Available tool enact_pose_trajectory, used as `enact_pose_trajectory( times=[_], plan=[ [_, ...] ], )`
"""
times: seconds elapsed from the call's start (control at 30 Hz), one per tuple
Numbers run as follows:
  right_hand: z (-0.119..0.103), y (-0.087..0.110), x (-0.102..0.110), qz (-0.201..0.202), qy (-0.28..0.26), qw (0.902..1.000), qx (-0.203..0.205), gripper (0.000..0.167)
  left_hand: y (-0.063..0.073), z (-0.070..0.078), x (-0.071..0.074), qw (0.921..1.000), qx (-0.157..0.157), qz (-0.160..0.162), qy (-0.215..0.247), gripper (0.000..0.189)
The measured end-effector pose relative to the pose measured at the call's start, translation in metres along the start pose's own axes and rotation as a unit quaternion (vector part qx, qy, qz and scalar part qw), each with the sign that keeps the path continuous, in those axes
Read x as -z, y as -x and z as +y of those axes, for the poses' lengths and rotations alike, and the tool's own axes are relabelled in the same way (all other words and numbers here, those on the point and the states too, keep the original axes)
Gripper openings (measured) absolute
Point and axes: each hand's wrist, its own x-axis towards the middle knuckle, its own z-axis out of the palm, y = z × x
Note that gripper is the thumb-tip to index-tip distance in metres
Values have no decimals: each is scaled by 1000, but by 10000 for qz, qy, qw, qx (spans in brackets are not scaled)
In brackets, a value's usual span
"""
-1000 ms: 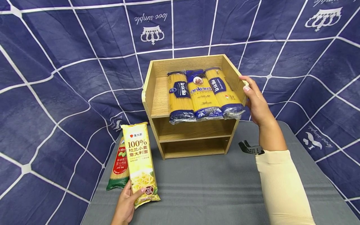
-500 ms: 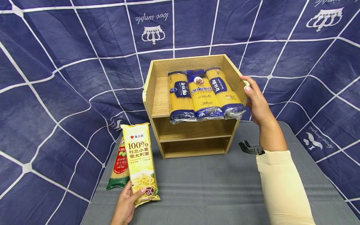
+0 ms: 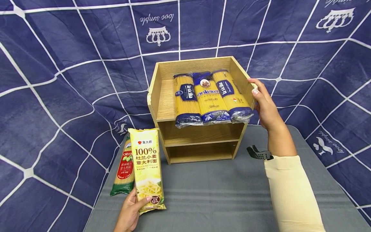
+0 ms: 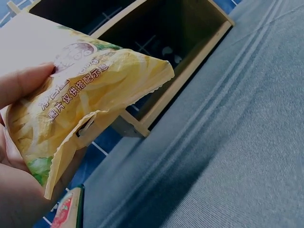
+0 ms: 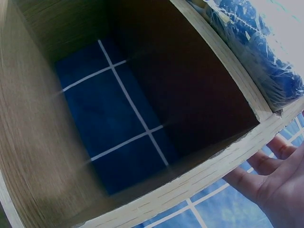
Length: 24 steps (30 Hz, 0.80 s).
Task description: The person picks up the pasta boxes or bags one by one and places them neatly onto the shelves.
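Note:
My left hand grips the lower end of a yellow spaghetti packet, its thumb across the printed front; the packet is raised, front towards me. In the left wrist view the crimped bottom of the packet shows close up. My right hand holds the upper front edge of the wooden shelf's right side wall, thumb inside and fingers outside. On the top of the wooden shelf three blue-ended spaghetti packets lie side by side, their front ends sticking out over the edge.
A spaghetti packet with a red label and green end lies on the grey cloth, partly behind the yellow packet. Two lower compartments of the shelf face me. Blue cloth with white lines hangs behind and at both sides.
The yellow packet has shifted slightly right and turned a little more upright in my left hand, showing more of the red-labelled packet. My right hand stays on the shelf.

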Motion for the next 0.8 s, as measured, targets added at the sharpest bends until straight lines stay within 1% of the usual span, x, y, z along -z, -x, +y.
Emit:
enact_pose_trajectory(
  times=[0.17, 0.3, 0.37, 0.53, 0.6, 0.7, 0.8],
  plan=[
    [0, 0, 0, 11, -17, 10000, 15, 42, 0, 1, -1, 9994, -95, -323, 103, 51],
    [0, 0, 0, 2, -11, 10000, 26, 42, 0, 0, -3, 9986, -77, -521, 111, 54],
    [0, 0, 0, -2, -9, 10000, 30, 42, 0, -1, -5, 9986, -29, -515, 84, 55],
    [0, 0, -1, -3, -10, 10000, 32, 42, 0, -1, -9, 9993, 97, -344, -103, 53],
    [0, 0, -1, 1, -13, 10000, 33, 42, -1, -1, -11, 9992, 123, -332, -187, 52],
    [0, 0, -1, 8, -36, 10000, 42, 42, -3, -1, -12, 9988, 125, -411, -253, 51],
    [1, 0, -1, 5, -67, 10000, 48, 42, -5, -2, -14, 9981, 61, -574, -236, 53]
  ],
)
